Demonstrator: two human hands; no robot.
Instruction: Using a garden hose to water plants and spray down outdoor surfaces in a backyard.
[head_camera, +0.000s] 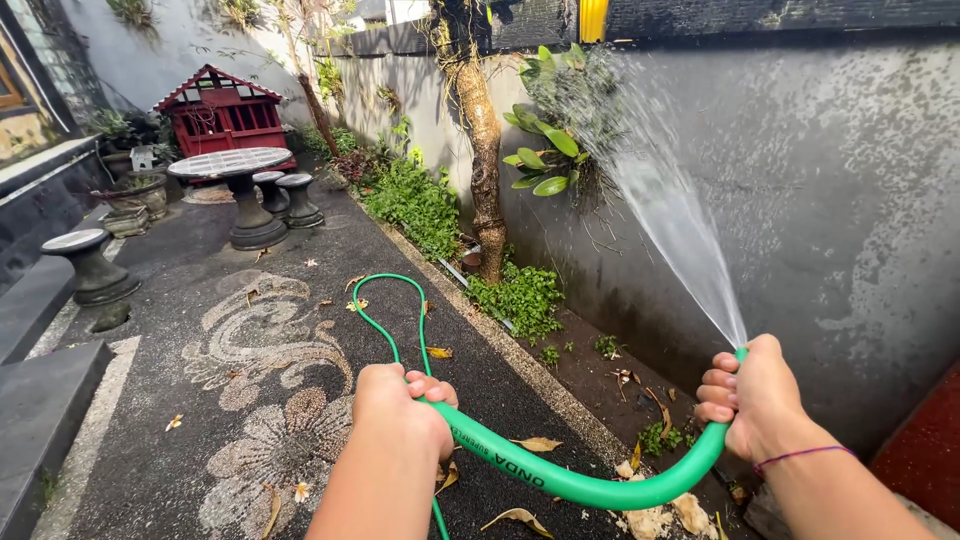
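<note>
- Left hand (400, 410) wrapped tight round hose (580, 485), left of its sag.
- Right hand (752, 395) clenched on hose end, thumb over mouth.
- Spray (665, 200) fanning up from hose toward plant (545, 150) on wall (830, 180).
- Hose loop on paving (250, 380) behind.

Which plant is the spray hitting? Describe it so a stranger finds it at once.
Start at the tall grey wall on the right and find the bare trunk against it. The plant sits just right of that trunk, high up. Unlike the small-leaved groundcover below, it has broad, glossy leaves.
</note>
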